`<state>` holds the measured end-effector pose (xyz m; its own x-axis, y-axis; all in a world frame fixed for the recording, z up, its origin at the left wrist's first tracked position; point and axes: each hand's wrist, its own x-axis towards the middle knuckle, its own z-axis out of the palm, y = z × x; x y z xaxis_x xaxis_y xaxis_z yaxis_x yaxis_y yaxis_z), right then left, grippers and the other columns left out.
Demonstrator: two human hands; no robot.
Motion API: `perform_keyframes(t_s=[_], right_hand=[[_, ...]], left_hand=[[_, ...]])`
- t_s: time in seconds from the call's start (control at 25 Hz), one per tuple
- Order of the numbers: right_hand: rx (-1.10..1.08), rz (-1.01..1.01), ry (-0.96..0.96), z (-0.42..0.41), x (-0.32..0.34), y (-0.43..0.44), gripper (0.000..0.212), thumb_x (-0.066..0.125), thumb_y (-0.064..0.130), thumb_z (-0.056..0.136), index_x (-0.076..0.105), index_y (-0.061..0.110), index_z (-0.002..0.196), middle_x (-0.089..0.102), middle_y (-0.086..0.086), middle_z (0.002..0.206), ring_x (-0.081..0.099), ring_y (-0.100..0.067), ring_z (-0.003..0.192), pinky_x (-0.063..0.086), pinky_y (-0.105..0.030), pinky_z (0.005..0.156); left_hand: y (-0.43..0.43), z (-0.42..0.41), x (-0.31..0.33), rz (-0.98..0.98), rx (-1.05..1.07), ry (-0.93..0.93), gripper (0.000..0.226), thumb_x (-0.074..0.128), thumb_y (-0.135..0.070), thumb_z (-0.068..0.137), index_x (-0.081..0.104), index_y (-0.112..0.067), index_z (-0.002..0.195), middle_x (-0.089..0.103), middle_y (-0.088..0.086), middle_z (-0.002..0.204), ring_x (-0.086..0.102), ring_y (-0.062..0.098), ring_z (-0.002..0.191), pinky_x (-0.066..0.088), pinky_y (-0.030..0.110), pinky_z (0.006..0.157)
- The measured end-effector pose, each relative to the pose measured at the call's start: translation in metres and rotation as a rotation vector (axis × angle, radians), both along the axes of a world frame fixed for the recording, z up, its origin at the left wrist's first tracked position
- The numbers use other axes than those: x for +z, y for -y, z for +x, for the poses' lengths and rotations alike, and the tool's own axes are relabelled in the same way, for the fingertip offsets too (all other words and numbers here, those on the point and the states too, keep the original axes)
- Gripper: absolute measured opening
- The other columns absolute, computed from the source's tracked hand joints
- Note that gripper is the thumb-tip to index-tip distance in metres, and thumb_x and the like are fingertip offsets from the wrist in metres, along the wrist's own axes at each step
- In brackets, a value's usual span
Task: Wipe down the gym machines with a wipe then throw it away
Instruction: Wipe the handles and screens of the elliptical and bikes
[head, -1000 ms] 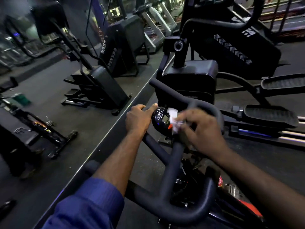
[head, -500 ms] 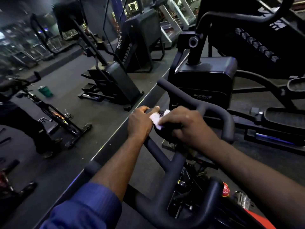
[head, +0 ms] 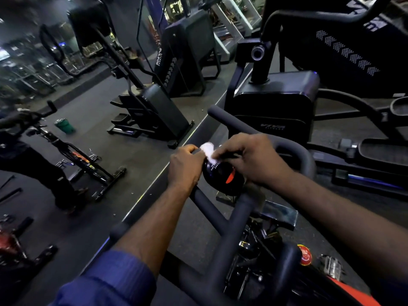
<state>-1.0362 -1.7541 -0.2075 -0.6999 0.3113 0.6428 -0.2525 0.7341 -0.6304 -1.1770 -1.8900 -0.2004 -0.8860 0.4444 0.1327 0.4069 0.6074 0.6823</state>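
Mid-wipe, we pinch the wipe (head: 208, 152) in our right hand (head: 249, 160) at the display's (head: 220, 178) 12 o'clock, left hand (head: 185, 166) gripping its 9; next, sweep toward 6.

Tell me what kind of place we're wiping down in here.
Almost certainly a commercial gym floor: the right hand pinches a wipe on a spin bike's console, the left hand grips its handlebar, a stair climber stands beyond, and a Viva-branded elliptical sits just ahead.
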Motion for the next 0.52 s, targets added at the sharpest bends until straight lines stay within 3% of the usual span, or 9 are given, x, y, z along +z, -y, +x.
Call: perform_keyframes(t_s=[0.24, 0.4, 0.52], right_hand=[[-0.074, -0.294, 0.148, 0.019, -0.024, -0.012, 0.017, 0.088, 0.008, 0.080, 0.085, 0.019, 0.093, 0.077, 0.016, 0.085, 0.069, 0.013, 0.079, 0.044, -0.003, 0.075], [-0.090, -0.284, 0.094, 0.010, -0.016, -0.003, 0.016, 0.088, 0.013, 0.081, 0.085, 0.024, 0.091, 0.078, 0.018, 0.085, 0.072, 0.004, 0.084, 0.051, -0.013, 0.080], [-0.133, -0.307, 0.093, 0.020, -0.024, 0.001, 0.019, 0.089, 0.010, 0.079, 0.082, 0.022, 0.091, 0.077, 0.018, 0.084, 0.070, 0.008, 0.083, 0.046, -0.005, 0.075]], left_hand=[[0.000, 0.001, 0.001, -0.019, 0.022, -0.002, 0.048, 0.067, -0.068, 0.083, 0.074, -0.022, 0.079, 0.072, -0.005, 0.070, 0.069, 0.014, 0.070, 0.053, 0.032, 0.066], [-0.001, 0.005, 0.003, -0.021, 0.032, -0.010, 0.046, 0.066, -0.067, 0.086, 0.073, -0.022, 0.077, 0.070, -0.005, 0.067, 0.067, 0.012, 0.068, 0.043, 0.029, 0.060], [0.001, 0.004, 0.003, -0.010, 0.028, -0.009, 0.047, 0.067, -0.067, 0.085, 0.073, -0.021, 0.076, 0.071, -0.005, 0.067, 0.068, 0.011, 0.067, 0.045, 0.029, 0.059]])
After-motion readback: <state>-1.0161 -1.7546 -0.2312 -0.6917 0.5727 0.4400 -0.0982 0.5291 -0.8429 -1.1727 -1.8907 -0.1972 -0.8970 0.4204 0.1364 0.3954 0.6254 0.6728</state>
